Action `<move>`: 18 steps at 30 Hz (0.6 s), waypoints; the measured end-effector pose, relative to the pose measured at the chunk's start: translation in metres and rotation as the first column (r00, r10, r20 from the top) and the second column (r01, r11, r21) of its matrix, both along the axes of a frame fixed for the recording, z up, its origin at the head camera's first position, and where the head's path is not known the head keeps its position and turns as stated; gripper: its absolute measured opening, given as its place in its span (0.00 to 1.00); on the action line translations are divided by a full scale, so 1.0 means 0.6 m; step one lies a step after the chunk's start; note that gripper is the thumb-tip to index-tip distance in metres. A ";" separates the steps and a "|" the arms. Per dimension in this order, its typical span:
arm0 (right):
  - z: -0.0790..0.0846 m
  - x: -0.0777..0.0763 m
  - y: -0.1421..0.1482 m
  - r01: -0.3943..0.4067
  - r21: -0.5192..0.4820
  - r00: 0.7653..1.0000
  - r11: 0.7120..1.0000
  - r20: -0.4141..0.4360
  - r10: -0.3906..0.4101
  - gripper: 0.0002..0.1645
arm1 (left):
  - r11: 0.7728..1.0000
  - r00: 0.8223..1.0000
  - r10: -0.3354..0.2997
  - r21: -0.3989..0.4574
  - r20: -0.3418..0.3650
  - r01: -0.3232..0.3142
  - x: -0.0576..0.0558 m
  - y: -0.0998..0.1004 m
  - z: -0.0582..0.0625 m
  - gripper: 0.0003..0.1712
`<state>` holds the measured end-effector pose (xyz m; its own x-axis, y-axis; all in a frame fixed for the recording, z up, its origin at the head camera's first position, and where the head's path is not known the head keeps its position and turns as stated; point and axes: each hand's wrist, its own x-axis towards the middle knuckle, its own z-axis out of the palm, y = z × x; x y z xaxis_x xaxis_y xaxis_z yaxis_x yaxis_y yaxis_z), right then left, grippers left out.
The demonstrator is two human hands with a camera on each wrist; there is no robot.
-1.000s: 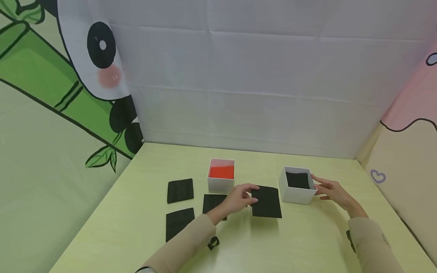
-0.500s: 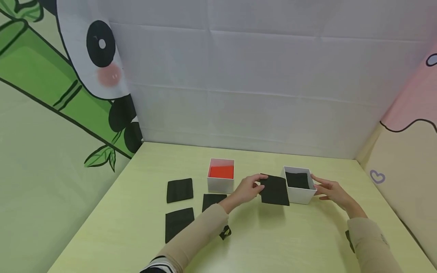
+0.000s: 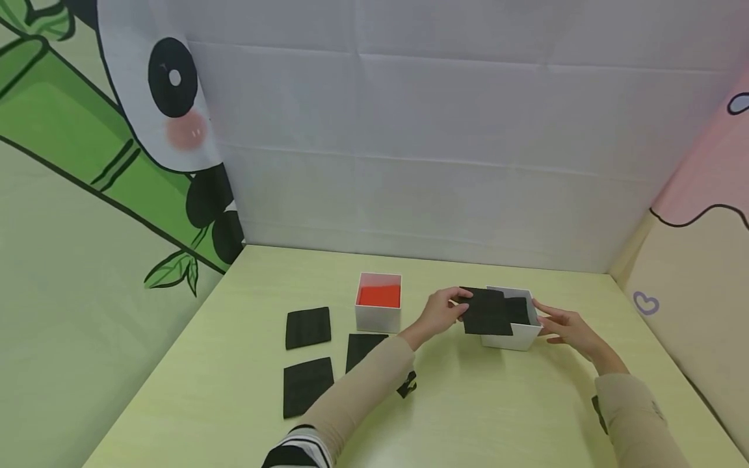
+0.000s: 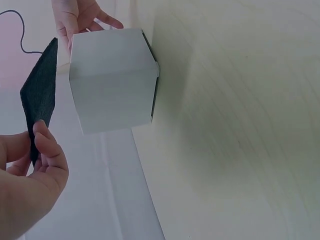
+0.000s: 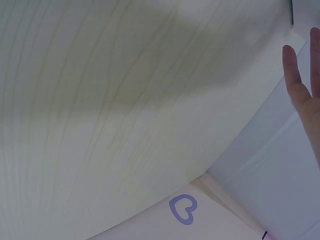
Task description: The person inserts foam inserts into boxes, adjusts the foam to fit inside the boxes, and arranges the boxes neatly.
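Observation:
My left hand (image 3: 437, 314) pinches a black felt square (image 3: 484, 311) by its left edge, thumb against fingers. The felt hangs over the left part of a white box (image 3: 508, 342), hiding some of its opening. Inside that box another black square (image 3: 517, 310) is visible. In the left wrist view the held felt (image 4: 41, 90) appears nearly edge-on beside the box (image 4: 112, 80). My right hand (image 3: 573, 331) rests its extended fingers against the box's right wall. Only a few fingers (image 5: 296, 82) of it show in the right wrist view.
A second white box (image 3: 378, 318) with an orange-red piece (image 3: 379, 296) inside stands to the left. Black squares lie on the table: one at the back left (image 3: 308, 327), one nearer (image 3: 307, 387), one partly under my left forearm (image 3: 363, 351). A white backdrop (image 3: 409, 162) rises behind.
My left hand has moved right and away from me, carrying the black felt square from beside the right box to above its left part. The right hand has stayed at the box.

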<state>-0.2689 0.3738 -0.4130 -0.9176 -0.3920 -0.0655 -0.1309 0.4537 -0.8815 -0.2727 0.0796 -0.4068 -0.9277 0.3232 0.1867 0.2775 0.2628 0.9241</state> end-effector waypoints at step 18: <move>-0.010 -0.002 0.006 -0.011 -0.026 1.000 1.000 -0.021 0.010 0.32 | 0.995 0.996 0.070 -0.069 0.062 -0.065 -0.037 0.062 0.004 0.13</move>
